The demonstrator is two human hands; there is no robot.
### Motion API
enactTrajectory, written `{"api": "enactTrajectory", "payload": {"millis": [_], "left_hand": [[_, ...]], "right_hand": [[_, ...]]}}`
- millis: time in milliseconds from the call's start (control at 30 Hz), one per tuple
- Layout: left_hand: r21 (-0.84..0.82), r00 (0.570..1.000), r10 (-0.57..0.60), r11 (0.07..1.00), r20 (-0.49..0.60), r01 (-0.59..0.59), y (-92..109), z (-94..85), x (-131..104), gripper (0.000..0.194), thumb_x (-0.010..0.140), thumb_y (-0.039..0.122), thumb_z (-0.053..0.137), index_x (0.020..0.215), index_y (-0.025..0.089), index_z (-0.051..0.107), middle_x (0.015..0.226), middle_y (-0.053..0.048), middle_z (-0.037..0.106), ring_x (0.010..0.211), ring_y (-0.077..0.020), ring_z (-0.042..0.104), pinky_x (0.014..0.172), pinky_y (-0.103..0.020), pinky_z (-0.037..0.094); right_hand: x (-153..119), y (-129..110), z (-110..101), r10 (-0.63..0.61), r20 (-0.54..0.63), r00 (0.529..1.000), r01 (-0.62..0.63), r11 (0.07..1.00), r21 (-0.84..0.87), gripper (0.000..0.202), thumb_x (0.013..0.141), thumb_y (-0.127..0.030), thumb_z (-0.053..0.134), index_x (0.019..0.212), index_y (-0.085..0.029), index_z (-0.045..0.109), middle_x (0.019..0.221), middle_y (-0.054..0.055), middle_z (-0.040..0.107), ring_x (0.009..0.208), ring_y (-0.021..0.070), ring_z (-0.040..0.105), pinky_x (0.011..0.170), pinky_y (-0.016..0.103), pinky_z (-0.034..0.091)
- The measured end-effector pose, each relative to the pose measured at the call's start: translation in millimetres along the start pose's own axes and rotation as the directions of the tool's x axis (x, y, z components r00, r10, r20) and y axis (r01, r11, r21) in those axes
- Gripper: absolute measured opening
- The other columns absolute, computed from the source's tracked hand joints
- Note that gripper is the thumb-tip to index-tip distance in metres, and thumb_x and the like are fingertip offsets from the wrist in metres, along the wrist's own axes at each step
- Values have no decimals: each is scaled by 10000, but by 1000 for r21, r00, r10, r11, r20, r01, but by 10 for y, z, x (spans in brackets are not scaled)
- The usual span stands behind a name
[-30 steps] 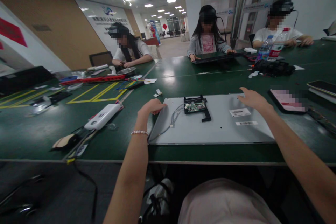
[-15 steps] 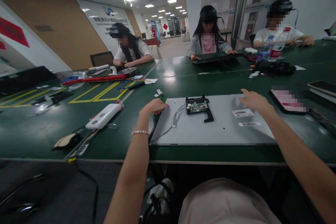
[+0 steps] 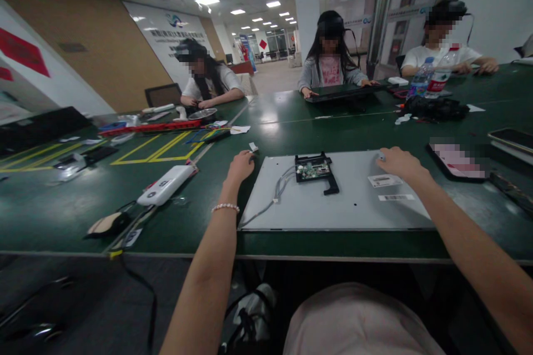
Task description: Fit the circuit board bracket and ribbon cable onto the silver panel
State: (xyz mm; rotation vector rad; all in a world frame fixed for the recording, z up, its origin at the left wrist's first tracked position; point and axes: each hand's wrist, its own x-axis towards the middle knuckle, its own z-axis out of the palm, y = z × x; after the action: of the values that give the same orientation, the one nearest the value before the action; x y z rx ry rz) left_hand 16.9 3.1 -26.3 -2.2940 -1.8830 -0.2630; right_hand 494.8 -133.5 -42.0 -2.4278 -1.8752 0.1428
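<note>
Can pass over table (image 3: 291, 133) between panel (image 3: 333, 213) and black screen (image 3: 345, 94). Bounded by white device (image 3: 165, 184) at left, phone (image 3: 458, 162) at right, bottles (image 3: 421, 79) farther back. Low across panel, obstructed by bracket (image 3: 331, 184) and, left of it, cable (image 3: 278, 191).

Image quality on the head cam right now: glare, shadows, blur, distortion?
Head view: ceiling lights blown out white; pale glare on the green table toward the far side; soft shadow on the grey panel beside the right forearm; strong wide-angle lean in the walls at the left; small print on the white label too soft to read; faces pixelated.
</note>
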Motion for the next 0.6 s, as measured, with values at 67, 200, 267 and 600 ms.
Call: {"api": "enactTrajectory", "payload": {"millis": [67,200,267,600], "left_hand": [[3,999,27,1000,34,-27,-19,58,19,407,897,188,396,1248,169,602,1410,-96,491,1246,-224,494,1016,-302,417],[12,997,40,999,66,-41,-59,143,64,436,929,188,358,1325,152,537,1456,-109,447,1306,-223,443,1051,-320,382],[5,995,47,999,87,-48,-80,172,85,445,942,191,340,1351,148,509,1464,-117,437,1325,-225,424,1064,-335,366],[-7,991,49,999,126,-48,-143,249,136,447,954,197,301,1362,144,476,1425,-134,485,1292,-214,469,1044,-328,372]], "right_hand": [[17,-21,44,-58,-45,997,58,998,-5,497,899,-435,430,1314,-181,534,1295,226,531,1175,425,518,851,547,479],[55,-125,141,-230,-83,970,233,972,26,606,921,-515,398,1449,-218,385,1529,162,311,1390,443,240,1017,652,317],[43,-214,162,-313,-72,947,319,945,80,614,937,-536,355,1478,-247,335,1583,110,217,1433,412,144,1064,663,241],[-207,-686,167,-644,-100,758,649,730,214,674,950,-600,258,1541,-288,166,1622,17,53,1472,288,33,1169,523,147]]}}
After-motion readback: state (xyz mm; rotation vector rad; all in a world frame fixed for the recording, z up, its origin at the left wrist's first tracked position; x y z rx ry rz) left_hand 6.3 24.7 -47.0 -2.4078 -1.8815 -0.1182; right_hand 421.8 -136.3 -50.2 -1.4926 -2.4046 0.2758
